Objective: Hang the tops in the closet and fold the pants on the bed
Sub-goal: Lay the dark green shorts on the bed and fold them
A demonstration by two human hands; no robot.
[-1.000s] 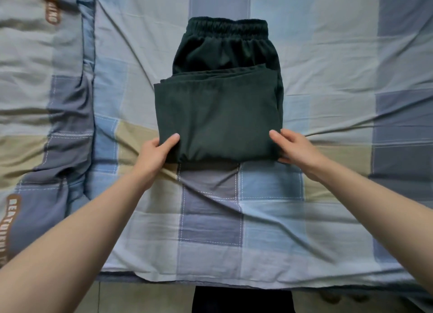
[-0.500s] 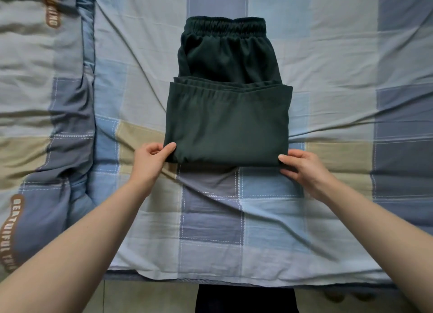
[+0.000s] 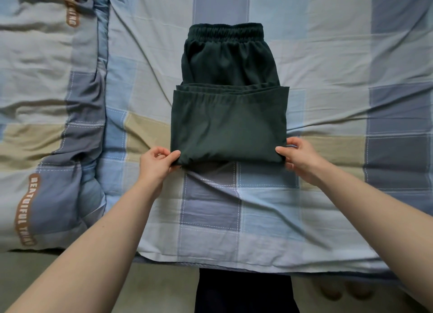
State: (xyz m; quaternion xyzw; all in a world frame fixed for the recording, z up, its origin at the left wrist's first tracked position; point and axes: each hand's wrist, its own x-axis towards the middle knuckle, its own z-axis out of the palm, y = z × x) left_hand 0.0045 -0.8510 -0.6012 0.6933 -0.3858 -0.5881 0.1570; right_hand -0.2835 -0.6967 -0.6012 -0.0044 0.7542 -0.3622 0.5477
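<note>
As pinched — both hands [image 3: 159, 164] on pants [image 3: 229, 125]

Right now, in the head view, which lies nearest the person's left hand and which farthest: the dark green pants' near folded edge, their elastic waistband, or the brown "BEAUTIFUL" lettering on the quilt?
1. Near folded edge of the dark green pants, pinched by the left hand.
2. Brown lettering, down to its left on the quilt.
3. Elastic waistband, at the far end.

Dark green pants [image 3: 228, 123] sit folded on the checkered bed sheet [image 3: 328, 78], waistband at the far end. Left hand [image 3: 156, 164] and right hand [image 3: 301, 157] each pinch a near corner of the fold.
</note>
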